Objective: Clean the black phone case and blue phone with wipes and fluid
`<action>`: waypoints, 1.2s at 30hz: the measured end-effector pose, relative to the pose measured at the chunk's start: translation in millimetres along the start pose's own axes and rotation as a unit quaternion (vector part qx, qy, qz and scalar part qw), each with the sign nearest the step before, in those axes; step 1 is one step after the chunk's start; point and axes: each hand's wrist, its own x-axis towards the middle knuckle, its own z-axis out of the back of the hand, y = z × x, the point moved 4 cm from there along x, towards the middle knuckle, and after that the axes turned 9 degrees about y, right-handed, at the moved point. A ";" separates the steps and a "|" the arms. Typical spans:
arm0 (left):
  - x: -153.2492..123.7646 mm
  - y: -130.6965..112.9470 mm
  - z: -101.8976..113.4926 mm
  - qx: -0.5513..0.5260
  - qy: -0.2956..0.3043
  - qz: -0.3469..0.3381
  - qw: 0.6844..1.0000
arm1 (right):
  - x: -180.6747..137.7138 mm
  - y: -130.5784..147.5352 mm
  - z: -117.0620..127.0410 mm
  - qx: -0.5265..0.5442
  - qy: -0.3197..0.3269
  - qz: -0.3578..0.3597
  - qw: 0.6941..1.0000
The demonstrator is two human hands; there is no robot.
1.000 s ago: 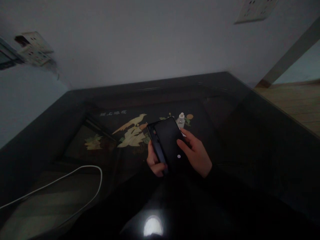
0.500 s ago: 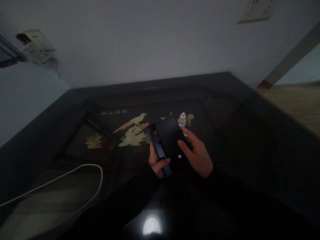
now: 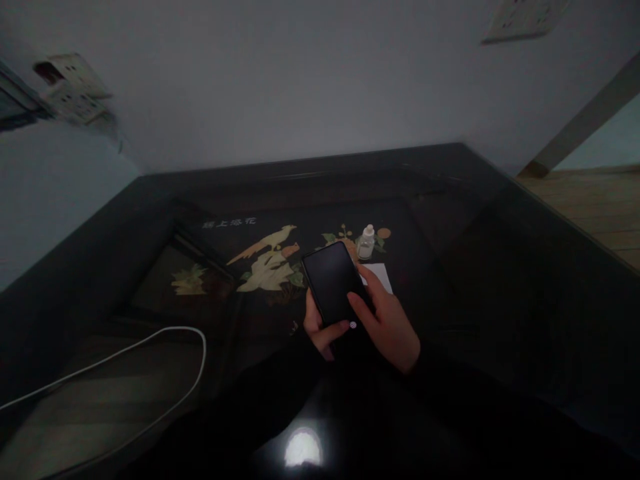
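You have drawn the phone [image 3: 327, 277] left and nearer, and it now hides the bluish strip that showed along its left side. Your left hand [image 3: 315, 328] has its thumb over the phone's front, tip close by the round mark [image 3: 353, 325]; earlier it lay across that strip. Your right hand [image 3: 390, 327] has shifted left and nearer too. Beyond it, the white paper [image 3: 381, 276], nearly hidden before, and the bottle's [image 3: 366, 245] lower part have come into sight.

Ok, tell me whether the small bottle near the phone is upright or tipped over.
Upright: the bottle stands base down on the dark table, its white cap on top.
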 end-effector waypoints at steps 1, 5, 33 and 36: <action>0.2 -1.0 0.6 -0.001 -0.004 0.000 1.000 | 2.4 0.4 3.4 -0.029 0.026 -0.004 0.999; 0.2 -4.6 1.1 0.007 -0.005 0.012 1.000 | 9.1 1.8 16.7 -0.140 0.084 0.003 0.987; 10.0 -53.7 1.2 0.068 0.094 -0.023 0.993 | 1.4 -1.9 -5.1 0.430 0.414 -0.148 0.789; 10.7 -50.2 3.3 0.064 0.103 -0.014 0.993 | 0.7 -3.8 -5.2 0.423 0.407 -0.152 0.795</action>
